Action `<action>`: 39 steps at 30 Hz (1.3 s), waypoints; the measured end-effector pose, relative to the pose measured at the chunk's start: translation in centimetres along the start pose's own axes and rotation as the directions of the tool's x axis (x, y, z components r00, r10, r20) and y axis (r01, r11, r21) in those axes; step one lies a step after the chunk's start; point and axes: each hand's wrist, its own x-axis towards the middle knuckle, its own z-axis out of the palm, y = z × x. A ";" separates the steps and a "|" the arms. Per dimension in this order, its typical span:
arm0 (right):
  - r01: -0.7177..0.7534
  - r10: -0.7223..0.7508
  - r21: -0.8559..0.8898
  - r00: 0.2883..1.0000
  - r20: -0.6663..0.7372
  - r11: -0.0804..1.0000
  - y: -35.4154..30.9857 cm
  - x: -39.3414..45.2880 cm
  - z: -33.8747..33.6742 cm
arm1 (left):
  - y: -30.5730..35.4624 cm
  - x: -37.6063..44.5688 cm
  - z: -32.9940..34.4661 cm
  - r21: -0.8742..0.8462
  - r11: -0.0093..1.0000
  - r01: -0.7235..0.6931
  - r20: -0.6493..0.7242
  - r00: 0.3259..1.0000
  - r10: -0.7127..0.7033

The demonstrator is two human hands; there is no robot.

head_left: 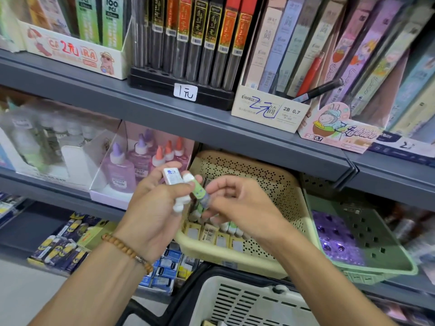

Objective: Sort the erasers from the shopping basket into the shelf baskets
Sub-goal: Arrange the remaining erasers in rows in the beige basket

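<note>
head view:
beige basket (277,184): perforated, tilted forward on the shelf; rows of sleeved erasers (211,231) packed along its front, standing on end
green basket (367,234): just right of the beige one, touching its side; purple packets (334,236) inside, type unclear
shopping basket (247,300): white slatted, black rim and handle, bottom centre below the beige basket; only a sliver of its contents shows at the frame edge
left hand (153,205): fingers curled round a bunch of erasers; a white eraser with blue print (173,175) sticks up out of the top of the fist, more white ends show below the fingers
right hand (237,201): thumb and fingertips pinch the lower end of the green eraser (200,192)
green eraser position: between the two hands, in the air in front of the beige basket, above its front rows
green eraser axis: long axis diagonal, white bare end up-left against the left fingers, sleeved end down-right in the right-hand pinch
glue box (141,165): left of the beige basket, same shelf; purple and pink bottles upright
upper shelf (164,114): boxes of lead refills and pens, price tags 1元 and 2元
lower left shelf: blue and yellow boxed erasers (70,245) in rows
</note>
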 end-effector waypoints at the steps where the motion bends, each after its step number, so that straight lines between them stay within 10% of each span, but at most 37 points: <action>1: -0.009 0.013 0.067 0.998 -0.054 0.998 0.0 0.1 -0.6 | 0.0 0.1 -0.1 0.005 1.000 0.001 -0.004 1.000 -0.001; 7: -0.070 0.094 0.089 0.948 -0.305 0.994 2.2 2.5 -4.6 | 0.4 0.0 -0.6 0.161 0.986 0.050 -0.125 0.992 -0.030; 14: -0.347 0.302 -0.252 0.932 -0.200 0.903 5.6 3.8 -6.9 | 0.8 -0.2 -0.2 0.090 0.978 0.187 -0.024 0.982 -0.185; 28: -0.396 0.400 -0.458 0.912 -0.092 0.796 6.2 4.3 -4.9 | 0.2 -0.5 -0.4 0.223 0.957 0.188 -0.001 0.981 -0.193; 33: -0.133 0.082 -0.261 0.977 -0.197 0.956 4.0 3.1 -4.3 | 0.0 -0.7 -0.3 0.298 0.935 0.191 0.019 0.978 -0.205; 39: 0.020 -0.010 -0.122 0.997 0.079 0.992 0.9 1.3 -2.7 | -0.4 -0.9 0.3 0.391 0.904 0.171 0.079 0.973 -0.218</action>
